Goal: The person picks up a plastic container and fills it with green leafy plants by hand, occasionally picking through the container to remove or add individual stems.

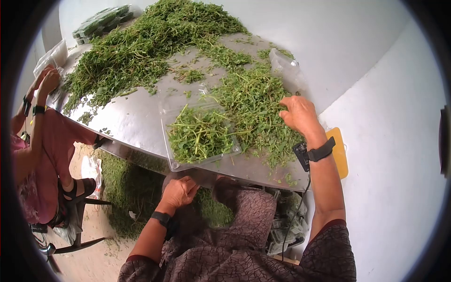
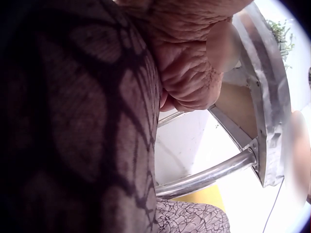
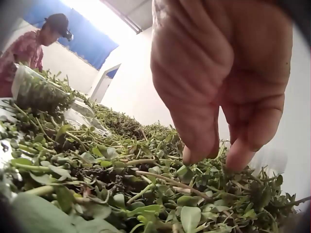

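Observation:
My right hand hovers over a pile of green leafy stems near the table's right end. In the right wrist view, its thumb and fingertips stand apart, down at the leaves, with nothing visible between them. A clear plastic box filled with the same greens sits at the table's front edge, left of that pile. My left hand is below the edge by my knee, fingers loosely curled. Patterned trouser cloth lies beside it in the left wrist view, and no held object shows.
A larger heap of greens covers the back of the metal table. Packed boxes stand at the far left. Clear plastic containers are by the right wall. Another person works at the left. More greens lie underneath.

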A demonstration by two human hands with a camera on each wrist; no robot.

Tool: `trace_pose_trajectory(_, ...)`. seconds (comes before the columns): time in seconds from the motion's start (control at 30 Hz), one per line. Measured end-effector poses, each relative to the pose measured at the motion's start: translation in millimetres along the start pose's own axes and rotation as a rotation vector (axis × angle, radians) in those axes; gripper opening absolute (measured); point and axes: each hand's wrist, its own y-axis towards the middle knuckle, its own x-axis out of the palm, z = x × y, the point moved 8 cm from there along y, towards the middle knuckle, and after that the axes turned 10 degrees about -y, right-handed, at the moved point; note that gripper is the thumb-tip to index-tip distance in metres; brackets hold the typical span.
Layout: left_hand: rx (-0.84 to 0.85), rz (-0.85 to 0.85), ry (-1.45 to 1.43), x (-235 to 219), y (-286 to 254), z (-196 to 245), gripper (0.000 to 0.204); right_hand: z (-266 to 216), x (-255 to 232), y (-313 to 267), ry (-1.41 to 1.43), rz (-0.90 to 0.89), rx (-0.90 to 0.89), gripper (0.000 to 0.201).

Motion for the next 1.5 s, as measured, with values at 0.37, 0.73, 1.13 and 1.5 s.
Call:
trace_pose_trajectory(0.37,0.0,0.014,-0.017,-5.5,0.2,4.1,0.02,13.0,18.9,3.7,-0.091,0.131,-0.085,0.013)
trace_pose_trajectory(0.73,-0.013,-0.019,-0.005,-2.1,-1.8,-0.5,0.016,-75.1,-8.6,-18.7,0.21,0.014,-0.387,0.034)
trace_pose_trajectory(1.13,-0.024,-0.001,-0.021,-1.6,-0.5,-1.4,0.016,-90.2,12.8,-5.2,0.09,0.043,-0.471,0.014)
trace_pose_trajectory(1.5,-0.008,-0.007,-0.013,-2.6,-0.5,0.5,0.015,-47.7,-49.1,-7.7,0.658,0.229,-0.144,0.006)
